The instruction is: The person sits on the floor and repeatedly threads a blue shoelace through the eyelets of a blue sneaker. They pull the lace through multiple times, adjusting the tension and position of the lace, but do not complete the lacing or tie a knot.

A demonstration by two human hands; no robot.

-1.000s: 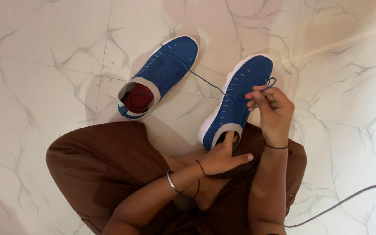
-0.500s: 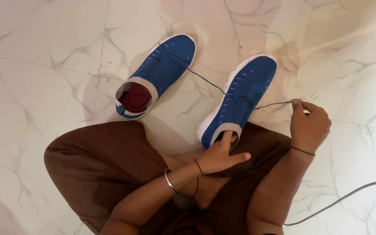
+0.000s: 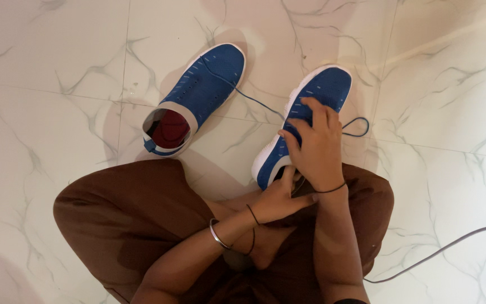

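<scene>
Head view looks straight down on a white marble floor (image 3: pixel 57 73) with grey veins, where a person sits cross-legged in brown trousers (image 3: pixel 125 225). Two blue knit shoes with white soles lie ahead of the knees. One blue shoe (image 3: pixel 201 95) rests on the left, well apart from both hands, its dark red lining open toward the person. The other shoe (image 3: pixel 324 87) lies to the right, heel against the trousers, toe pointing away. The right hand (image 3: pixel 313 149) lies flat over the middle of this shoe, its fingers (image 3: pixel 296 126) loosely spread and curled onto the upper; whether they pinch anything cannot be told. The left hand (image 3: pixel 279 197) sits at the heel opening, thumb tucked at the collar, fingers closed around the heel. A thin dark blue lace (image 3: pixel 254 98) runs between the two shoes and loops out just beside the right hand. A grey cable (image 3: pixel 451 245) crosses the floor at the right.
</scene>
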